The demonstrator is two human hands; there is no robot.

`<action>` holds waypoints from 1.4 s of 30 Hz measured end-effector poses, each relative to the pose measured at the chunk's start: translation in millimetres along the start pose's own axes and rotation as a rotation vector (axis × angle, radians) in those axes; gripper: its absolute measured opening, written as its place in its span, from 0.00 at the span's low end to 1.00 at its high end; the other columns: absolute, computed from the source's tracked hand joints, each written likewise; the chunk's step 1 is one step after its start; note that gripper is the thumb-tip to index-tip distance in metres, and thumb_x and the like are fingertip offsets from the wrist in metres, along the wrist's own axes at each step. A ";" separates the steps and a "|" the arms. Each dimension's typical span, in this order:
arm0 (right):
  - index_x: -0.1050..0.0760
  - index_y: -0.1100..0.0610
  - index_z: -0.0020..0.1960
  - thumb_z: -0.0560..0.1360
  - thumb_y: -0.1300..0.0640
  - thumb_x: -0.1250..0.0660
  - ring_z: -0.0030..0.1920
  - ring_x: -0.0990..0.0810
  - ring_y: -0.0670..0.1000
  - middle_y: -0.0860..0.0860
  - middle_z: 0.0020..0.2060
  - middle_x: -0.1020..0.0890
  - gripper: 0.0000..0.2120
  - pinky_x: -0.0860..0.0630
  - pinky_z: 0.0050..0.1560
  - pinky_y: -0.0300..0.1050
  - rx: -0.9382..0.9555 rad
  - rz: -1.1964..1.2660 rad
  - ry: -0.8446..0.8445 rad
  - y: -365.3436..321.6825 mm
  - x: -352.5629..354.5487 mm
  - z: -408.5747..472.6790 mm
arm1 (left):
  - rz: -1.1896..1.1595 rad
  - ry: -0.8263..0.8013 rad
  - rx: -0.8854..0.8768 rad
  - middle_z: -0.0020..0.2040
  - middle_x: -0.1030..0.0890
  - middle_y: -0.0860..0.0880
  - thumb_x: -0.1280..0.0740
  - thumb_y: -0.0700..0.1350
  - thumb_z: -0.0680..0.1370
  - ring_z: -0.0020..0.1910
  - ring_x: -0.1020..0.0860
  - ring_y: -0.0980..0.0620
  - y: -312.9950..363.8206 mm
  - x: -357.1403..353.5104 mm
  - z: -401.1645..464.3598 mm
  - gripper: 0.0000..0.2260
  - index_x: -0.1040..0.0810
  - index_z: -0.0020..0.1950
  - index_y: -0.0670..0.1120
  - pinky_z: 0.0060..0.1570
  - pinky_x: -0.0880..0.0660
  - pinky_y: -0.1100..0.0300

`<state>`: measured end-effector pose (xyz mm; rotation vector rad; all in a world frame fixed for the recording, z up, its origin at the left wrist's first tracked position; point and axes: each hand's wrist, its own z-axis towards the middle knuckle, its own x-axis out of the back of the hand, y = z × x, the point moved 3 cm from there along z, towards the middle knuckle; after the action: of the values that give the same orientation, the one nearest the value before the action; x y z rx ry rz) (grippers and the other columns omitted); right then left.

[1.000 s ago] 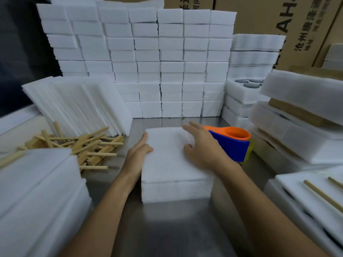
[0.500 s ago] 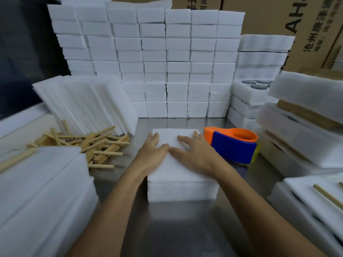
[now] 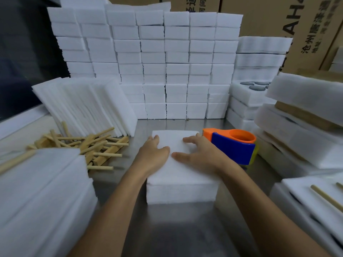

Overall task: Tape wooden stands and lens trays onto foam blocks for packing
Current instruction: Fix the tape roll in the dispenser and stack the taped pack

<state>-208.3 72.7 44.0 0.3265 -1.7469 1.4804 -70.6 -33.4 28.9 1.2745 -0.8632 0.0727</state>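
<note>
A white foam block (image 3: 181, 190) lies flat on the steel table (image 3: 167, 229) in front of me. My left hand (image 3: 153, 154) rests palm-down on its left top, fingers straight. On the block's right top, my right hand (image 3: 199, 154) presses flat with spread fingers. An orange and blue tape dispenser (image 3: 232, 145) stands just right of the block, touching nothing I hold. Wooden stands (image 3: 87, 145) lie in a loose pile to the left. A foam lens tray (image 3: 254, 89) with dark round lenses sits on a stack at the back right.
A wall of stacked foam blocks (image 3: 167, 62) fills the back. Thin foam sheets (image 3: 87, 104) lean at the left rear, and a foam stack (image 3: 40, 201) sits near left. Packed foam bundles (image 3: 306, 127) pile on the right, cardboard boxes (image 3: 297, 25) behind.
Both hands slid from the block's sides onto its top and closer together. The view shifted slightly, so everything sits a little further right.
</note>
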 end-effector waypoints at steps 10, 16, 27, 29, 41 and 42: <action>0.31 0.43 0.73 0.67 0.37 0.24 0.76 0.37 0.49 0.45 0.80 0.45 0.37 0.36 0.58 0.39 -0.001 0.133 0.047 6.8 -0.8 -2.8 | 0.455 0.749 0.183 0.69 0.32 0.40 0.35 0.50 0.74 0.70 0.39 0.40 -19.9 38.8 -19.0 0.17 0.23 0.59 0.44 0.66 0.43 0.40; 0.29 0.43 0.70 0.66 0.37 0.23 0.58 0.29 0.37 0.39 0.69 0.34 0.35 0.32 0.43 0.26 0.017 0.195 0.071 11.2 -2.4 -0.8 | 0.389 0.670 0.389 0.74 0.39 0.37 0.29 0.48 0.71 0.73 0.43 0.39 -49.5 47.1 -16.8 0.30 0.34 0.70 0.44 0.65 0.40 0.39; 0.28 0.40 0.68 0.65 0.37 0.22 0.72 0.35 0.44 0.40 0.79 0.44 0.33 0.36 0.40 0.28 0.009 0.247 0.057 12.7 -4.0 9.2 | 0.327 0.698 0.328 0.54 0.20 0.37 0.39 0.47 0.80 0.55 0.22 0.35 -58.8 52.5 -9.7 0.18 0.33 0.70 0.45 0.45 0.41 0.51; 0.27 0.40 0.67 0.65 0.37 0.22 0.72 0.35 0.44 0.39 0.79 0.44 0.33 0.35 0.45 0.30 0.014 0.258 0.046 11.9 -3.4 13.1 | 0.372 0.696 0.329 0.52 0.19 0.38 0.39 0.45 0.79 0.54 0.21 0.36 -60.3 55.3 -7.4 0.22 0.35 0.73 0.47 0.44 0.42 0.52; 0.27 0.41 0.68 0.65 0.39 0.21 0.74 0.35 0.46 0.40 0.79 0.43 0.33 0.34 0.44 0.31 0.016 0.284 0.035 11.3 -2.2 22.7 | 0.380 0.967 0.117 0.53 0.22 0.41 0.37 0.41 0.81 0.47 0.23 0.35 -42.8 62.4 -11.2 0.07 0.19 0.52 0.40 0.40 0.37 0.50; 0.27 0.41 0.68 0.65 0.39 0.21 0.74 0.35 0.46 0.40 0.79 0.43 0.34 0.35 0.43 0.29 0.017 0.280 0.034 11.4 -2.1 22.6 | 0.387 0.981 0.072 0.52 0.22 0.41 0.36 0.41 0.81 0.44 0.23 0.36 -39.0 61.2 -13.3 0.07 0.19 0.51 0.40 0.39 0.37 0.50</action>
<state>-223.5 54.5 34.7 0.0653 -1.8082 1.6875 -1.9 -59.7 33.9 0.9411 -0.2301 0.9600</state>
